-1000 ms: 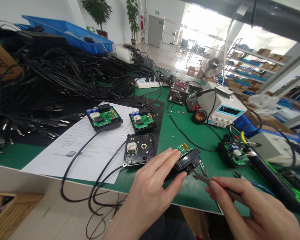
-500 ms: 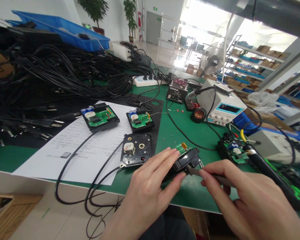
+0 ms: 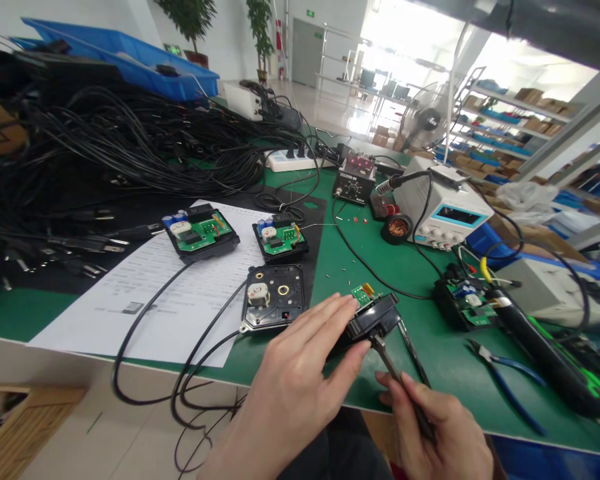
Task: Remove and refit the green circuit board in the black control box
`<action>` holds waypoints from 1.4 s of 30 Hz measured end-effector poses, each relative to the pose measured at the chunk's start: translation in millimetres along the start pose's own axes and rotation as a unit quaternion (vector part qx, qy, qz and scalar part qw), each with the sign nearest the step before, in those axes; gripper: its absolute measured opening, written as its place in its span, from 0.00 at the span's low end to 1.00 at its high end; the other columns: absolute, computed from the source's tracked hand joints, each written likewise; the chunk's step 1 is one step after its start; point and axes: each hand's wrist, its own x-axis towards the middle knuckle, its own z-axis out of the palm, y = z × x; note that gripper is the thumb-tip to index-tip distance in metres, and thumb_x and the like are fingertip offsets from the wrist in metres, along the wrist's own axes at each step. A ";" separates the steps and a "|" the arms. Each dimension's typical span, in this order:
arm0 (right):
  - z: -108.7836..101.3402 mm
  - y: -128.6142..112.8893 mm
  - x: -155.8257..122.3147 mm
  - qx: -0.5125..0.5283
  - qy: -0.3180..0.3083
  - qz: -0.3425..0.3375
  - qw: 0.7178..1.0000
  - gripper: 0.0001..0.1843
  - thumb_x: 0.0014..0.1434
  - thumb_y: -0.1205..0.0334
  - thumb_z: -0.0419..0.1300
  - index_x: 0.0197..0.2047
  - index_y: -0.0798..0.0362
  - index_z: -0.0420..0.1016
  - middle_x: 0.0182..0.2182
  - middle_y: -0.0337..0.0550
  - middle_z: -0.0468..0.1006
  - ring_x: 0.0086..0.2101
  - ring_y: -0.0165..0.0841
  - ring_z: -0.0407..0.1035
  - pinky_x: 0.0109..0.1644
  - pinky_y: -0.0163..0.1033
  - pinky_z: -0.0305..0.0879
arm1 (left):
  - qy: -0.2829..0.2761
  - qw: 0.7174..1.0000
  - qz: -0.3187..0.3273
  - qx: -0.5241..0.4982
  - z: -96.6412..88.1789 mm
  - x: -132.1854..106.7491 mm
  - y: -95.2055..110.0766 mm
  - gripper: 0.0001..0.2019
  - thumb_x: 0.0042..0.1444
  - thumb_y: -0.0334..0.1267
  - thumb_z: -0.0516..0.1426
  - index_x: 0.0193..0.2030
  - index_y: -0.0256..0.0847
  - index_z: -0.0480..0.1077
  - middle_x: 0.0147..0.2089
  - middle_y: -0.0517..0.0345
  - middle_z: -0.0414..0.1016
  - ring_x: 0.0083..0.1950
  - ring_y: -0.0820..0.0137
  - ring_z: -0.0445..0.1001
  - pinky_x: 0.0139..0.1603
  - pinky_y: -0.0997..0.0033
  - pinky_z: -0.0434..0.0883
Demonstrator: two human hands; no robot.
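Fingers of the left hand [image 3: 300, 373] clamp the black module housing [image 3: 373, 321] at the near edge of the green bench mat [image 3: 430, 373] — thumb beneath, fingertips on top. Right hand [image 3: 437, 433], nearer and to the right, is closed on tweezers [image 3: 397, 363] — their tips touch the housing's near-right corner.

Print covers the paper sheet [image 3: 145, 287] but is too small to read; the green sign [image 3: 310, 14] above the far door is likewise illegible
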 end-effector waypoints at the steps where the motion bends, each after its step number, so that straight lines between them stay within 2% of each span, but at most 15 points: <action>1: -0.7 0.3 -0.8 0.006 -0.005 -0.006 1.000 0.02 0.71 0.64 0.63 0.46 0.52 0.76 0.31 0.39 0.87 0.26 0.32 0.82 0.31 0.30 0.78 | 0.003 1.000 -0.002 -0.001 0.1 0.1 -0.4 0.25 0.68 0.33 0.63 0.70 0.37 0.68 0.69 0.54 0.75 0.71 0.67 0.73 0.75 0.68 0.69; 4: -11.3 1.7 2.9 0.012 -0.009 -0.006 1.000 0.04 0.71 0.62 0.64 0.47 0.51 0.79 0.33 0.39 0.88 0.27 0.32 0.83 0.33 0.29 0.79 | 0.006 1.000 -0.003 -0.010 0.2 0.3 -1.6 0.24 0.68 0.33 0.63 0.69 0.38 0.69 0.68 0.55 0.76 0.70 0.67 0.74 0.75 0.69 0.69; 8: -24.3 -1.8 21.1 -0.007 -0.014 0.031 0.999 0.13 0.72 0.52 0.62 0.43 0.50 0.83 0.29 0.43 0.86 0.26 0.36 0.83 0.28 0.33 0.77 | 0.005 1.000 -0.003 -0.016 0.7 -0.2 -1.6 0.23 0.68 0.34 0.64 0.69 0.38 0.70 0.68 0.56 0.76 0.70 0.68 0.74 0.75 0.69 0.69; 11: -26.0 -6.9 42.4 -0.017 -0.048 0.033 0.998 0.19 0.72 0.45 0.59 0.42 0.50 0.84 0.27 0.45 0.84 0.26 0.38 0.82 0.26 0.34 0.75 | 0.007 1.000 -0.007 -0.013 1.8 -0.8 -1.5 0.24 0.68 0.34 0.64 0.69 0.38 0.69 0.68 0.56 0.76 0.70 0.68 0.74 0.75 0.69 0.69; 14: -28.6 -8.2 62.9 -0.021 -0.080 0.026 0.996 0.23 0.73 0.42 0.55 0.41 0.50 0.83 0.25 0.45 0.83 0.25 0.37 0.80 0.24 0.33 0.72 | 0.008 1.000 -0.008 -0.011 2.0 -0.9 -1.7 0.24 0.68 0.35 0.64 0.69 0.39 0.70 0.68 0.56 0.76 0.69 0.68 0.74 0.74 0.69 0.70; 17: -36.5 -4.6 78.7 -0.011 -0.123 0.012 0.992 0.22 0.75 0.45 0.53 0.40 0.50 0.81 0.24 0.42 0.81 0.22 0.35 0.78 0.23 0.32 0.68 | 0.001 1.000 -0.012 -0.011 1.1 -0.5 -1.7 0.24 0.68 0.36 0.64 0.69 0.40 0.69 0.69 0.57 0.76 0.70 0.68 0.73 0.75 0.68 0.70; 21: -47.3 1.8 94.8 0.033 -0.207 -0.015 0.978 0.12 0.76 0.54 0.55 0.42 0.48 0.76 0.24 0.31 0.79 0.20 0.29 0.75 0.22 0.33 0.62 | 0.000 1.000 -0.010 -0.013 -0.4 -0.8 -1.2 0.24 0.68 0.36 0.64 0.69 0.39 0.69 0.69 0.56 0.76 0.70 0.68 0.73 0.74 0.69 0.69; 24: -48.5 3.5 100.0 0.045 -0.220 -0.022 0.974 0.10 0.76 0.56 0.55 0.41 0.46 0.73 0.24 0.27 0.77 0.20 0.28 0.75 0.22 0.36 0.61 | 0.003 1.000 -0.011 -0.015 -0.4 -1.2 -1.5 0.24 0.68 0.36 0.64 0.69 0.39 0.69 0.69 0.56 0.76 0.70 0.68 0.73 0.74 0.69 0.69; 28: -43.6 4.7 86.4 0.036 -0.199 -0.006 0.979 0.12 0.78 0.52 0.53 0.45 0.45 0.74 0.27 0.25 0.81 0.22 0.27 0.77 0.24 0.34 0.64 | 0.000 1.000 -0.007 -0.021 0.5 -1.6 -1.7 0.25 0.68 0.34 0.64 0.70 0.39 0.68 0.69 0.56 0.75 0.71 0.67 0.73 0.75 0.67 0.70; 32: -35.5 9.2 50.3 0.053 -0.141 0.021 0.988 0.14 0.78 0.51 0.53 0.54 0.45 0.76 0.30 0.28 0.85 0.25 0.28 0.81 0.27 0.31 0.71 | 0.001 1.000 -0.010 -0.019 1.0 -2.3 -0.5 0.25 0.68 0.33 0.63 0.70 0.39 0.68 0.69 0.55 0.75 0.71 0.66 0.72 0.75 0.64 0.70; 35: -23.1 10.7 19.6 0.074 -0.122 0.044 0.989 0.14 0.76 0.59 0.57 0.61 0.48 0.76 0.35 0.30 0.88 0.30 0.26 0.83 0.37 0.23 0.76 | 0.005 1.000 -0.006 -0.014 1.6 -1.8 0.0 0.25 0.68 0.33 0.63 0.70 0.38 0.68 0.69 0.55 0.75 0.71 0.66 0.73 0.74 0.64 0.71; 37: -10.9 8.4 3.0 0.099 -0.091 0.043 0.990 0.19 0.73 0.67 0.59 0.65 0.50 0.74 0.40 0.32 0.88 0.32 0.24 0.83 0.43 0.20 0.76 | 0.009 1.000 -0.004 -0.014 2.0 -1.1 0.0 0.25 0.68 0.33 0.64 0.69 0.38 0.68 0.69 0.54 0.76 0.70 0.66 0.73 0.74 0.64 0.71; 40: 6.8 2.4 -11.7 0.135 -0.024 0.048 0.989 0.26 0.70 0.74 0.60 0.69 0.51 0.71 0.43 0.37 0.88 0.34 0.24 0.83 0.46 0.23 0.77 | 0.008 1.000 -0.008 -0.016 1.8 -1.2 -0.2 0.25 0.67 0.32 0.64 0.70 0.38 0.68 0.69 0.54 0.75 0.70 0.66 0.74 0.74 0.64 0.71; 42: 12.2 -0.2 -14.1 0.136 -0.006 0.046 0.990 0.28 0.69 0.75 0.60 0.70 0.51 0.70 0.44 0.39 0.88 0.37 0.26 0.84 0.48 0.25 0.78 | 0.009 1.000 -0.009 -0.015 1.4 -2.0 -0.2 0.25 0.67 0.32 0.64 0.70 0.38 0.69 0.68 0.54 0.76 0.69 0.65 0.74 0.74 0.64 0.72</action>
